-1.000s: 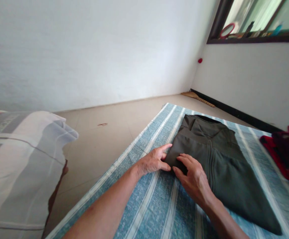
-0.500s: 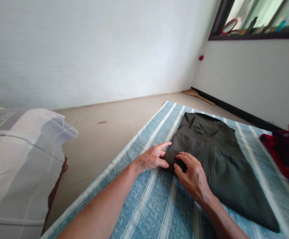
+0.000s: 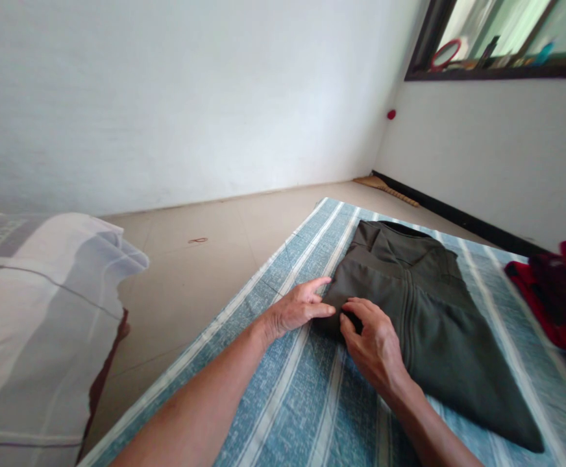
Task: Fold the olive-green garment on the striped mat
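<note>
"What's under our hands?"

"A folded dark olive-green cloth garment [image 3: 431, 324], lying on a blue-and-white striped woven mat [image 3: 283, 383]."

"And our fingers?"

"Our left hand [image 3: 297, 308] spreads them against the garment's near edge; our right hand [image 3: 373, 347] curls them over the fold. Pinching? We can't tell."

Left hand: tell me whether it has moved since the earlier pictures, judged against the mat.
Yes, a little: on the left hand, the lower fingers have shifted toward the far end of the blue striped mat.

Dark olive trousers [image 3: 441, 337] folded flat, waistband far, on striped blue cloth [image 3: 302, 395].
</note>
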### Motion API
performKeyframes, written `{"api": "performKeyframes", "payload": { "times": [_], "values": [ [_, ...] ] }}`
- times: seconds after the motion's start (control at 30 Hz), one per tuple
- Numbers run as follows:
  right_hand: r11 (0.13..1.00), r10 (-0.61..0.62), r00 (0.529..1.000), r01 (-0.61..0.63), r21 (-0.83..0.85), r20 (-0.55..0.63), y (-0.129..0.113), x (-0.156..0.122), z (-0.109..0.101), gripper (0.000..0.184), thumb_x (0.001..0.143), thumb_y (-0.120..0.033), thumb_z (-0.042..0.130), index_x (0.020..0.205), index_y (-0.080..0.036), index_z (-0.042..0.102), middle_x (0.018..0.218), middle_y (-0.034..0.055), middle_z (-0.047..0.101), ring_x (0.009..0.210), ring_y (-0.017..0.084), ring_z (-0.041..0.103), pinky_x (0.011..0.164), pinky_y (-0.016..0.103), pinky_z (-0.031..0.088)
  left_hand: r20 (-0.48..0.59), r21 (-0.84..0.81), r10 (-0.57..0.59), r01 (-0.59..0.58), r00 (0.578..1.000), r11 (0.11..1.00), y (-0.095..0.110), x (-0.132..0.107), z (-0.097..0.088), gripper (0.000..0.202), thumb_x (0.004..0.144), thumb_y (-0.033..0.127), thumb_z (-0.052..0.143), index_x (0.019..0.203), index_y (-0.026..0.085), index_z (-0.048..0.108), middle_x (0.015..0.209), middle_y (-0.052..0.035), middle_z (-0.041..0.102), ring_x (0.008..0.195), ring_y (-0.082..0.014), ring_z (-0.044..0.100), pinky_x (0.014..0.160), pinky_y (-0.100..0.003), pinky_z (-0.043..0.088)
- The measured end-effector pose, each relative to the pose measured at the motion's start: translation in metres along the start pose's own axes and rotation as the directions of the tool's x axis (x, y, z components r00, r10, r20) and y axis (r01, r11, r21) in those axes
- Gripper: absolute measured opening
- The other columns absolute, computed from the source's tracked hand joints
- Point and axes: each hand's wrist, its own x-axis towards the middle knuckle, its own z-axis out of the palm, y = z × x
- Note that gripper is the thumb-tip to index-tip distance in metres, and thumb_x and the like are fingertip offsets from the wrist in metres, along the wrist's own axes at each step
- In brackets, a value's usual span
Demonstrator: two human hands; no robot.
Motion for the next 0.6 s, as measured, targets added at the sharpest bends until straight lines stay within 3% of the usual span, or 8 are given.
{"api": "performKeyframes", "payload": {
  "times": [0.1,0.23,0.3,0.37,0.47,0.6],
  "values": [
    [1.000,-0.016,1.000,0.016,-0.020,-0.007,0.001,0.000,0.001,0.020,0.081,-0.028,0.053,0.092,-0.020,0.068,0.102,0.0108,0.068,0.097,0.025,0.062,0.089,0.043,0.048,0.013,0.108,-0.010,0.009,1.000,0.994,-0.003,0.003,0.003,0.070,0.072,0.029,0.067,0.136,0.007,0.045,0.053,0.0082,0.047,0.051,-0.0102,0.037,0.052,-0.025,0.025],
    [0.998,-0.023,1.000,0.023,-0.053,0.003,0.000,0.002,0.001,0.019,0.081,-0.025,0.052,0.090,-0.020,0.067,0.101,0.0101,0.068,0.094,0.024,0.063,0.087,0.041,0.048,-0.022,0.170,-0.024,0.028,0.999,0.985,-0.008,0.007,0.003,0.057,0.069,0.027,0.065,0.122,0.008,0.055,0.052,0.0086,0.045,0.052,-0.0104,0.037,0.052,-0.025,0.024],
    [0.998,-0.015,1.000,0.016,-0.066,0.013,-0.001,0.003,0.001,0.019,0.081,-0.024,0.050,0.089,-0.020,0.067,0.099,0.0096,0.069,0.091,0.023,0.063,0.086,0.039,0.048,-0.025,0.192,-0.012,0.017,1.000,0.981,-0.007,0.008,0.003,0.045,0.068,0.029,0.065,0.110,0.011,0.061,0.052,0.0083,0.044,0.053,-0.0108,0.037,0.053,-0.025,0.025],
    [0.997,-0.012,1.000,0.014,-0.082,0.029,-0.003,0.004,0.000,0.019,0.082,-0.023,0.049,0.089,-0.019,0.066,0.097,0.0094,0.069,0.089,0.023,0.063,0.085,0.038,0.048,-0.031,0.239,0.010,-0.003,0.999,0.971,-0.004,0.009,0.004,0.025,0.069,0.033,0.062,0.085,0.014,0.063,0.053,0.0070,0.043,0.055,-0.0110,0.037,0.053,-0.026,0.025],
    [0.994,-0.022,0.999,0.027,-0.108,0.047,-0.004,0.004,0.000,0.019,0.084,-0.024,0.049,0.089,-0.019,0.066,0.096,0.0100,0.069,0.090,0.023,0.063,0.085,0.038,0.048,-0.073,0.294,0.032,-0.009,0.997,0.956,0.001,0.010,0.008,0.026,0.072,0.038,0.057,0.058,0.017,0.049,0.054,0.0052,0.041,0.055,-0.0110,0.036,0.052,-0.026,0.025],
    [0.993,-0.027,0.999,0.032,-0.110,0.047,-0.005,0.004,-0.001,0.018,0.084,-0.023,0.049,0.088,-0.019,0.066,0.096,0.0095,0.068,0.089,0.022,0.063,0.083,0.037,0.047,-0.150,0.277,0.023,0.019,0.988,0.961,-0.001,0.012,0.014,0.030,0.071,0.037,0.055,0.054,0.019,0.038,0.052,0.0059,0.035,0.052,-0.0103,0.032,0.050,-0.026,0.022]
  ]
}}
